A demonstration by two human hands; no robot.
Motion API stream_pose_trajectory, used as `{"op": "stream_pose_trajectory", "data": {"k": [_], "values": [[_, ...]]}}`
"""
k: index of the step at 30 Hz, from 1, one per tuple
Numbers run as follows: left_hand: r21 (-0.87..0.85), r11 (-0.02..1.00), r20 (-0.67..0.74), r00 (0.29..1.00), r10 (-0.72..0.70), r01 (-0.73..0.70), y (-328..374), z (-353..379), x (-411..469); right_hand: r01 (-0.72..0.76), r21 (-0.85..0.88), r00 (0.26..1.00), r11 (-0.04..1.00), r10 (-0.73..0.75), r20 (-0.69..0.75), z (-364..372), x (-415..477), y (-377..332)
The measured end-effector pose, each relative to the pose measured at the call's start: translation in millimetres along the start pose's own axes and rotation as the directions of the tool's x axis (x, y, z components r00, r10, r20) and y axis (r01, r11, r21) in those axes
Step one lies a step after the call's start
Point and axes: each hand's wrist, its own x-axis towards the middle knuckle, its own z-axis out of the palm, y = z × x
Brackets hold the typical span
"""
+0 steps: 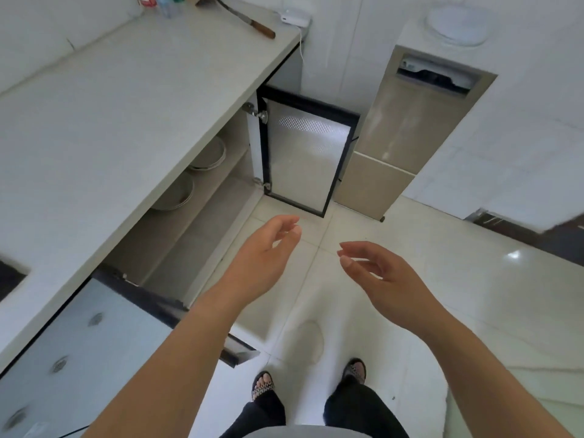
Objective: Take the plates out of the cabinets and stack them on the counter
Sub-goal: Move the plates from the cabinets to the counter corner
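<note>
Two stacks of pale plates sit on the upper shelf of the open cabinet under the counter: a far stack and a near stack, both partly hidden by the counter edge. My left hand hovers over the floor in front of the cabinet, fingers relaxed, holding nothing. My right hand floats beside it, fingers loosely spread and empty. Both hands are apart from the plates.
Two cabinet doors stand open: the right door swung out, the near left door jutting toward me. A spatula and a white device lie at the counter's far end. A beige water dispenser stands right.
</note>
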Motion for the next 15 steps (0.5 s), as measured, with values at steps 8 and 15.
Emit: {"op": "stream_pose_trajectory", "data": {"k": [8, 15], "values": [[-0.088, 0.985, -0.328, 0.929, -0.17, 0.149, 22, 14, 84, 0.145, -0.053, 0.945, 0.988, -0.123, 0.304, -58, 145, -15], [-0.22, 0.949, -0.572, 0.758, -0.312, 0.224, 50, 15, 122, 0.302, -0.065, 0.799, 0.951, -0.215, 0.562, -78, 241, -49]]}}
